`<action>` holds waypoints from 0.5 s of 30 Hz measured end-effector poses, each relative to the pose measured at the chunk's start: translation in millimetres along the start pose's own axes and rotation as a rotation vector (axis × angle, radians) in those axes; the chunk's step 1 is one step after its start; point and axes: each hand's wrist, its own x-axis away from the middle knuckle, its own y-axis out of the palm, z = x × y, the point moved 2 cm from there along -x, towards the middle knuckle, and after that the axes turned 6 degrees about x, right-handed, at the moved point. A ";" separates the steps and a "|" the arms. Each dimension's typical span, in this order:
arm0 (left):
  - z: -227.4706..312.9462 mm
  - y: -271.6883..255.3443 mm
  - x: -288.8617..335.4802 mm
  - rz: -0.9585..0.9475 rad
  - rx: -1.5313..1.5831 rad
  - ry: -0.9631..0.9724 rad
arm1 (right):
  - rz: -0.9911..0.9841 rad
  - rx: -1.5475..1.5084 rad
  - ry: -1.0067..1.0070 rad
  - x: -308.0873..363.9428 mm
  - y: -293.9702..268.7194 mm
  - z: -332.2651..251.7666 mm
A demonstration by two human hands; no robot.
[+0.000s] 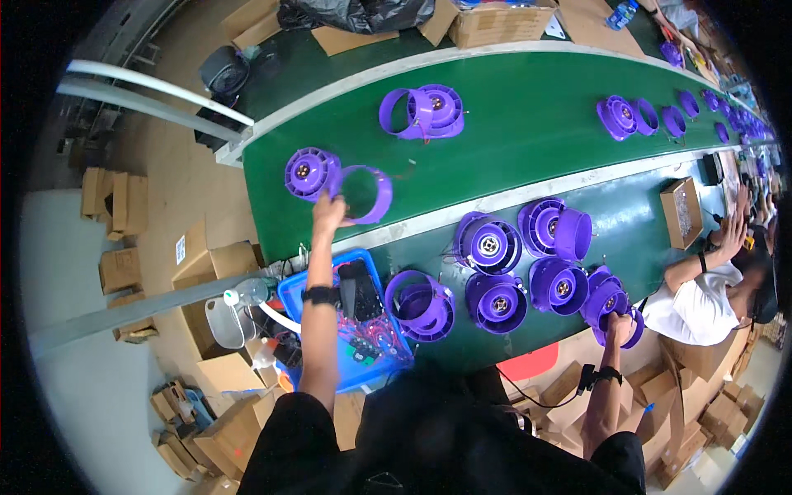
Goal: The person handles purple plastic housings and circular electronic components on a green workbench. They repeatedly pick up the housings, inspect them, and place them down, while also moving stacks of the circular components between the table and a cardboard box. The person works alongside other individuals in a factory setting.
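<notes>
My left hand (330, 216) reaches over the green belt, fingers closed at the near edge of an open purple plastic ring (383, 198). Touching that ring or just beside it is a round purple fan housing (304, 171) with a slotted rim. At the right end of the near table, my right hand (618, 330) closes on a purple ring (635, 328) next to another purple housing (605, 299). Between my arms stand several purple housings (500, 304) with metal centres. One ring (412, 299) leans on a housing. My fingertips are partly hidden.
Left on the table lies a blue tray (355, 383) of wires and small parts. Farther up the belt (511, 107) sit more purple housings (442, 111). A co-worker in a white shirt (701, 307) is at the right, near a small cardboard box (681, 213).
</notes>
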 end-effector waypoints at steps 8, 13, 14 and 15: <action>-58.1 -106.5 -34.0 0.157 -0.830 -0.184 | 0.005 0.061 -0.019 -10.4 2.6 -12.6; -122.1 -217.9 -56.9 0.316 -0.114 -0.320 | 0.018 0.047 -0.059 -11.5 6.4 -16.6; -129.8 -224.3 -56.6 0.352 0.116 -0.317 | 0.003 0.051 -0.060 -13.4 8.1 -18.3; -126.7 -207.6 -56.8 0.388 0.111 -0.247 | 0.006 0.057 -0.050 -11.8 7.6 -16.2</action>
